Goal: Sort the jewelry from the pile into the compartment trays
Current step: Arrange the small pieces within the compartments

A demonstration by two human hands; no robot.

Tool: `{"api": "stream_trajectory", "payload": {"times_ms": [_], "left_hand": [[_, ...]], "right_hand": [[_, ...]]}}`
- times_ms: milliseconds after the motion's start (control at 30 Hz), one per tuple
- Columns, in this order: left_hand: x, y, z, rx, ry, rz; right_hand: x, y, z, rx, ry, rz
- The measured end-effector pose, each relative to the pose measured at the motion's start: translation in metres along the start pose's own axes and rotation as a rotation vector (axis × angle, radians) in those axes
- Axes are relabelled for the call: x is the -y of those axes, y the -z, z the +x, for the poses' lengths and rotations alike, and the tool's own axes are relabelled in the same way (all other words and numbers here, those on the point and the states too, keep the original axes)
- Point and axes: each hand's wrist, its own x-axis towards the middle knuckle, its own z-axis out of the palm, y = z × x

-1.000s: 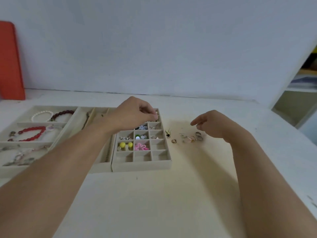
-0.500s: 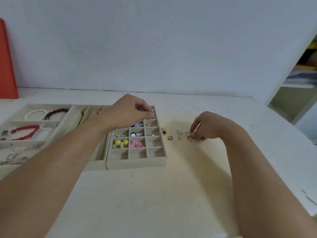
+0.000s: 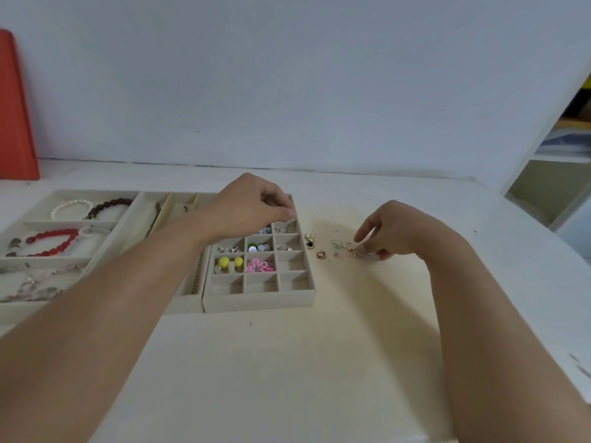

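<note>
My left hand [image 3: 246, 207] hovers over the back right corner of the beige small-compartment tray [image 3: 259, 303], fingertips pinched together; nothing shows between them. The tray's cells hold yellow balls [image 3: 228, 262], a pink flower piece [image 3: 259, 266] and small studs. To the tray's right, the little jewelry pile [image 3: 343, 251] of gold and pale pieces lies on the table. My right hand [image 3: 393, 231] rests down on the pile's right side and pinches one of its small pieces. A dark-and-gold earring [image 3: 309, 242] and a gold charm [image 3: 320, 254] lie loose between tray and pile.
A large tray [image 3: 64, 223] at the left holds pearl, dark red and red bead bracelets. A narrow-slot tray [image 3: 174, 206] sits between the two. A red board [image 3: 16, 107] leans on the wall at far left. Shelving [image 3: 559, 155] stands beyond the table's right edge.
My right hand dropped from hovering above the pile onto it and closed its fingers on a piece. My left hand stayed over the tray's back right corner.
</note>
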Motion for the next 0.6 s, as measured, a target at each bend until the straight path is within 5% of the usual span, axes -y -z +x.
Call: {"api": "stream_trajectory", "payload": {"times_ms": [300, 600], "left_hand": [[-0.001, -0.006, 0.0, 0.015, -0.014, 0.024], [-0.013, -0.02, -0.006, 0.068, -0.068, -0.009]], "right_hand": [[0.004, 0.0, -0.005, 0.045, -0.027, -0.006], [0.03, -0.003, -0.021, -0.056, 0.256, 0.383]]}}
